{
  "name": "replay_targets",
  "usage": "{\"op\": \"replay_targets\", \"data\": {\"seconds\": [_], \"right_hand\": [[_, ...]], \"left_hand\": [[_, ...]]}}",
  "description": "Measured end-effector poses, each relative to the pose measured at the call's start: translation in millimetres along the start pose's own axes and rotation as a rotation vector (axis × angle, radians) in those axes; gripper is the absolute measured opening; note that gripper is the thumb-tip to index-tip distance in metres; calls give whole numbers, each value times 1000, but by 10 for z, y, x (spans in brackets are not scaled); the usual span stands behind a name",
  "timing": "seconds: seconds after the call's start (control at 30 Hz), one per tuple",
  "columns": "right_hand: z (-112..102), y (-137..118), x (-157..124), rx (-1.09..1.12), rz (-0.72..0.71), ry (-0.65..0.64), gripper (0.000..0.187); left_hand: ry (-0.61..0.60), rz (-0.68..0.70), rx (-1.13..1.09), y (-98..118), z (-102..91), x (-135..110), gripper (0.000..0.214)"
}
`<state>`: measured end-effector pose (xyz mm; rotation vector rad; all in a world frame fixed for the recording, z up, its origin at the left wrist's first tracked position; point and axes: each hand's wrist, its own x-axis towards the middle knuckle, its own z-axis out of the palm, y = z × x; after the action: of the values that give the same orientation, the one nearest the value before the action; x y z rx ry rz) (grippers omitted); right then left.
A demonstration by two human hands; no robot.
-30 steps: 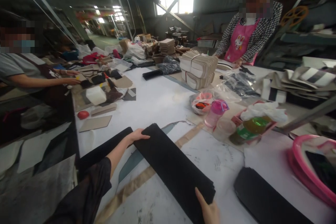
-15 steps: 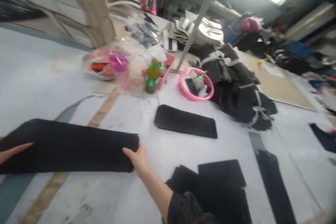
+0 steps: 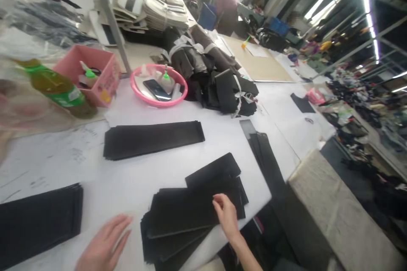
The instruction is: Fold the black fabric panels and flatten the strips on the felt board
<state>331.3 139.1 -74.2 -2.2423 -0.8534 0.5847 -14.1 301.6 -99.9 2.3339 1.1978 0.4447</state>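
My right hand (image 3: 226,217) is over the right part of a loose, fanned pile of black fabric panels (image 3: 182,209). Its fingers are slightly bent, with a small gap between thumb and forefinger; no panel is lifted by it. Left of the pile, my left hand (image 3: 106,243) hovers over the white table, blurred, fingers apart and holding nothing. A neat stack of black panels (image 3: 41,222) lies at the left edge, partly out of frame. Farther back lies another long stack of black panels (image 3: 154,139).
Behind are a pink basin (image 3: 159,103) holding a phone, a pink box (image 3: 110,76), a green-labelled bottle (image 3: 60,87) and tied dark bundles (image 3: 229,93). A metal pole (image 3: 110,17) rises at the back. Long dark strips (image 3: 270,161) hang over the table's right edge.
Both hands have let go of the long black stack at left. My right hand has moved to the fanned pile. The view has swung right.
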Motion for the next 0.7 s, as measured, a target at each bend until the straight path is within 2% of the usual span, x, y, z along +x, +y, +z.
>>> {"op": "replay_targets", "data": {"seconds": [0.07,0.13,0.23,0.37,0.47,0.6,0.7], "right_hand": [[-312,436,11,-70,79,162,29],[-502,780,-4,-182,150,275,35],[-580,1108,-34,-319,248,277,37],[-541,1280,-27,-287,313,196,28],[-573,1300,10,-223,279,122,23],[-677,1294,72,-65,142,52,27],[-726,1332,154,21,203,47,29]], "left_hand": [[-63,109,-11,334,336,169,39],[-108,193,45,597,593,374,40],[-181,233,200,821,791,653,42],[-289,227,363,954,786,835,44],[-348,212,420,1043,722,881,46],[-383,205,406,1076,696,908,38],[-400,197,371,1039,710,887,27]]}}
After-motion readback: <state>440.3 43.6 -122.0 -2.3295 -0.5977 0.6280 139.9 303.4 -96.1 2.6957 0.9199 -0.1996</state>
